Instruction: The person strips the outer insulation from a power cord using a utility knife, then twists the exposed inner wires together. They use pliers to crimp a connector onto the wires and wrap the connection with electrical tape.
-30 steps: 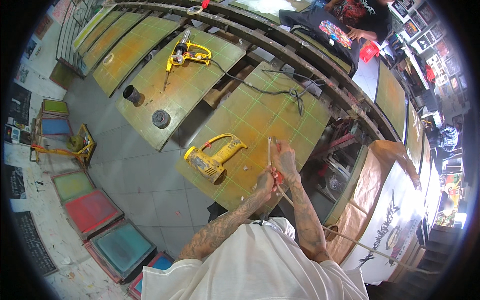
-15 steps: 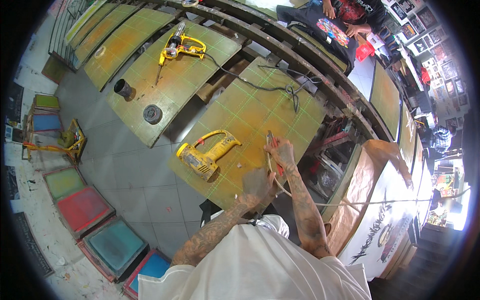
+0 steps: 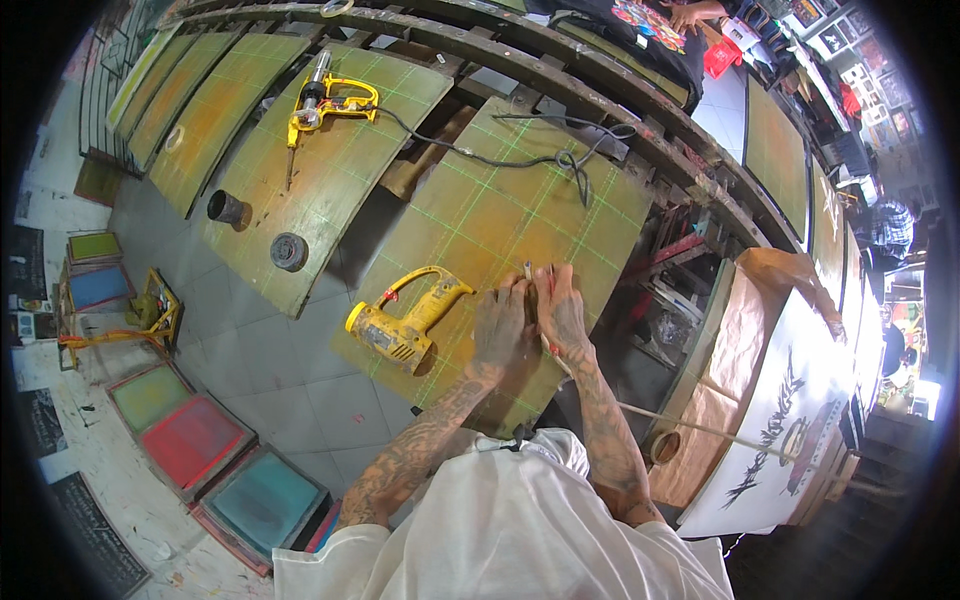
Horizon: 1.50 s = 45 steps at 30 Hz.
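On the green gridded board [image 3: 455,215] in front of me, my two hands are side by side with their fingers bent. My right hand [image 3: 562,312] is closed on pliers; a bit of red handle [image 3: 553,348] shows below its palm, the rest hidden. My left hand [image 3: 500,328] is closed against it, and what its fingers hold is hidden. A small pale tip pokes out between the fingertips. A light-coloured cord [image 3: 690,424] passes under my right wrist and stretches off to the right. Left of my hands lies a yellow heat gun [image 3: 408,320] without a visible cord.
Another yellow tool [image 3: 318,105] with a black cord [image 3: 470,153] rests on the neighbouring board, near a black cylinder [image 3: 229,209] and a round dark part [image 3: 289,251]. Framed screens [image 3: 198,440] lean at left. Brown paper [image 3: 735,370] and a printed sheet lie right. Another person's hand [image 3: 690,15] is at the far side.
My left hand has moved up and forward to meet my right hand. The pliers, plainly seen before, are now mostly covered. The view has shifted slightly.
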Tool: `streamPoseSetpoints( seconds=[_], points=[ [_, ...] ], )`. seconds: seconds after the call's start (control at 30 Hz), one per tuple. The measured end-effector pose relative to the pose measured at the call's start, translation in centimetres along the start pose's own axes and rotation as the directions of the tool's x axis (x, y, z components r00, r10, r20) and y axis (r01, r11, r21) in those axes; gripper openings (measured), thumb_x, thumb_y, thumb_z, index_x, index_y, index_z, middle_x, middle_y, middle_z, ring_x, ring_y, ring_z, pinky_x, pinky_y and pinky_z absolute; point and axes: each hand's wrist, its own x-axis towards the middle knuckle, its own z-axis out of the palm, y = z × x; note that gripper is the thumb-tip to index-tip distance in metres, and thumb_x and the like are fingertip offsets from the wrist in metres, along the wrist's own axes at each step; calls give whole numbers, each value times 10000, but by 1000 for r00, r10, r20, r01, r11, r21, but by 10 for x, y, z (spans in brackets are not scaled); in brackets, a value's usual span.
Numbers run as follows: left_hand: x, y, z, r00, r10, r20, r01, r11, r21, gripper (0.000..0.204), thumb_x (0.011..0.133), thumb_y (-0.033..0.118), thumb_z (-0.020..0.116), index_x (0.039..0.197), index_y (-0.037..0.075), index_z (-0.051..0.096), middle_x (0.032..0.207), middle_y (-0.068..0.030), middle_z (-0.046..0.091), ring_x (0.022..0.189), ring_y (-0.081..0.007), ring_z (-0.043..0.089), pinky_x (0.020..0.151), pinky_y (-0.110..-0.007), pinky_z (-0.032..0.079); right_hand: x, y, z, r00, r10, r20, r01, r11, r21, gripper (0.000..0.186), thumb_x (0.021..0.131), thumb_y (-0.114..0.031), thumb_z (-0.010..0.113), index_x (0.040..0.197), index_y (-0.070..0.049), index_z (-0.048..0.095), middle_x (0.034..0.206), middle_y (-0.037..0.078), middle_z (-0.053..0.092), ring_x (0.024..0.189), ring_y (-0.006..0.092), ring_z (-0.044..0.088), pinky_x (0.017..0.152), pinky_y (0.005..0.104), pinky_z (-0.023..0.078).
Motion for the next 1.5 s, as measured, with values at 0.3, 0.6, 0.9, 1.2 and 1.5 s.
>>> streamPoseSetpoints(
  seconds=[0.3, 0.6, 0.9, 1.2, 1.5],
  points=[
    [7, -4, -6, 1000, -14, 10, 13, 999, 42, 828, 691, 184, 872, 1407, 47, 478, 1431, -157, 500, 1142, -399, 531, 968, -490, 438, 11, -2, -2, 994, -48, 97, 65, 980, -188, 242, 1000, -194, 569, 876, 11, 604, 746, 289, 632, 693, 497, 637, 631, 546, 488],
    [-12, 1, 10, 991, -136, -6, 136, 989, -53, 503, 778, 297, 832, 1167, 74, 603, 1083, -139, 571, 990, -359, 556, 839, -486, 452, 20, -8, -8, 983, -5, 186, 57, 958, -280, 301, 966, -234, 584, 866, 25, 701, 820, 311, 683, 786, 511, 682, 734, 567, 549],
    [-16, 5, 20, 971, -235, -32, 226, 957, -180, 399, 776, 200, 816, 1104, 88, 618, 962, -98, 599, 899, -348, 589, 780, -475, 466, 20, -7, -4, 987, -37, 157, 87, 941, -326, 292, 969, -233, 559, 864, 9, 685, 772, 310, 645, 745, 503, 667, 677, 550, 518],
    [-23, 6, 33, 970, -203, -133, 183, 973, -143, 364, 838, 246, 777, 1091, 59, 595, 932, -122, 628, 817, -334, 622, 691, -470, 471, 35, -9, -3, 945, -7, 328, 146, 904, -401, 333, 967, -271, 543, 922, 12, 712, 882, 308, 682, 849, 505, 675, 770, 553, 529],
    [-41, 18, 65, 988, -153, -22, 154, 972, 175, 205, 912, 243, 640, 815, 69, 689, 672, -118, 652, 534, -323, 643, 517, -483, 485, 32, -27, -3, 898, 2, 440, 234, 846, -480, 350, 990, -291, 539, 948, 11, 710, 930, 298, 704, 899, 503, 678, 824, 564, 537]
  ],
)
